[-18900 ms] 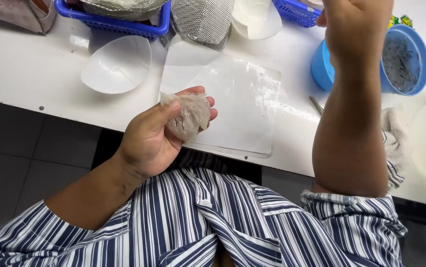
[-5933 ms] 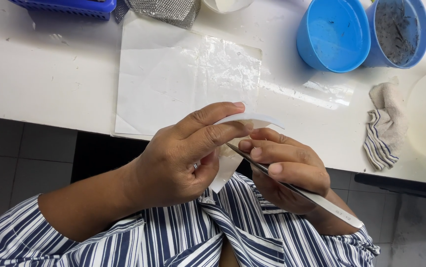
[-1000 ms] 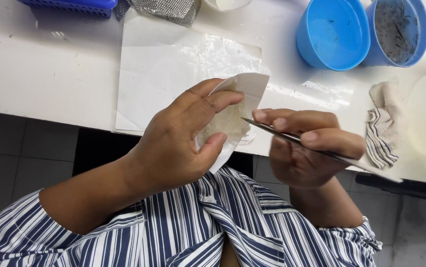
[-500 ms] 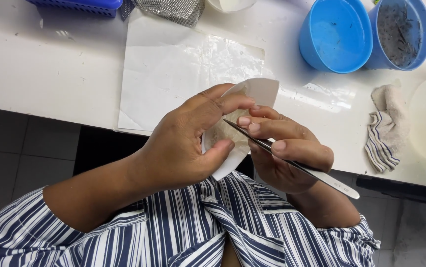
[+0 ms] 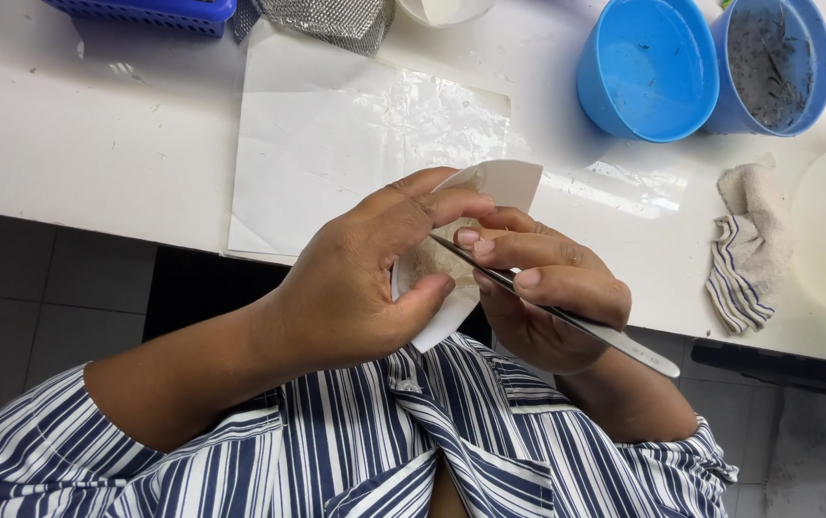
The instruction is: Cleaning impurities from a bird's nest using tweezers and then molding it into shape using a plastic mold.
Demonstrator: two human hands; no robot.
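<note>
My left hand (image 5: 355, 278) grips a small white curved dish (image 5: 504, 187) with a pale brownish lump (image 5: 427, 264) inside it, held over my lap just off the table's front edge. My right hand (image 5: 547, 297) pinches long metal tweezers (image 5: 576, 321) like a pen. Their tips reach into the dish and touch the lump, partly hidden behind my left fingers.
A clear plastic sheet (image 5: 336, 144) lies on the white table (image 5: 87, 144). Two blue bowls (image 5: 648, 67) stand at the back right, one (image 5: 773, 62) holding dark specks. A striped rag (image 5: 749, 259) lies at the right, a blue basket (image 5: 144, 11) and metal mesh (image 5: 322, 19) at the back.
My right hand has brought the tweezers back from beside the dish into it, tips now on the lump. The left hand keeps holding the dish, tilted slightly differently.
</note>
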